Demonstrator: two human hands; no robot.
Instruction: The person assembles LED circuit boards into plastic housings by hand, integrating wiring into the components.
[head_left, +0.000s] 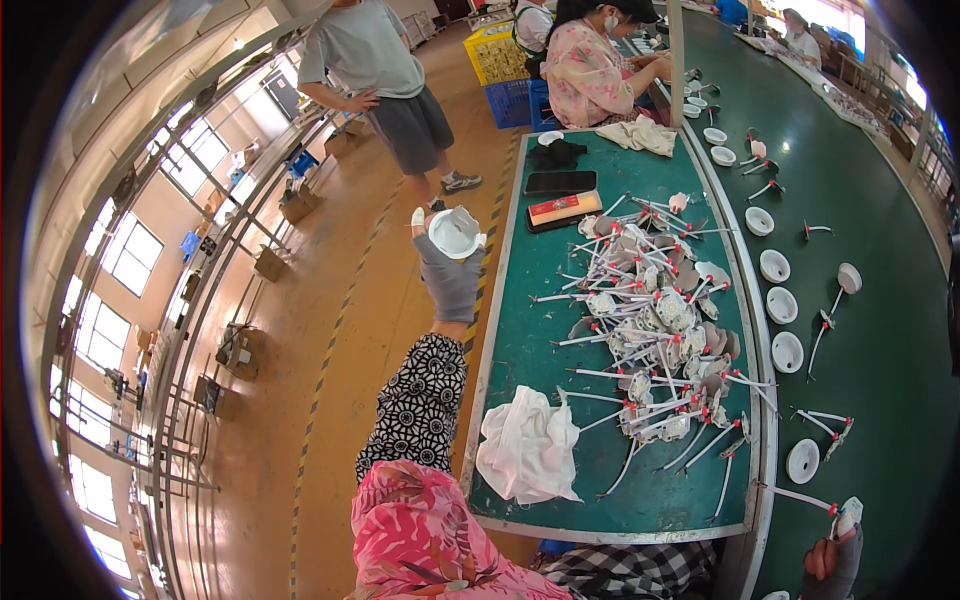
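Note:
Out over the left side of the table, my left hand (448, 285) in a grey glove with bare fingertips is closed around a round white plastic cup (455, 235). Something pale with an uneven edge sits in or behind the cup; I cannot make out what. At the lower right, my right hand (835, 565), also gloved, grips a small wired disc (850, 516) with a red connector and a white cable running leftward. Between my hands, a big heap of similar wired discs (660, 330) covers the green tabletop (520, 345). A crumpled white cloth (530, 445) lies near the front left corner.
A green conveyor belt (880, 400) runs along the right, carrying white cups (787, 352) and loose wired discs (848, 280). Phones (560, 183) and a dark cloth (556, 153) lie at the table's far end. One person (375, 75) stands on the left; another (595, 75) sits beyond.

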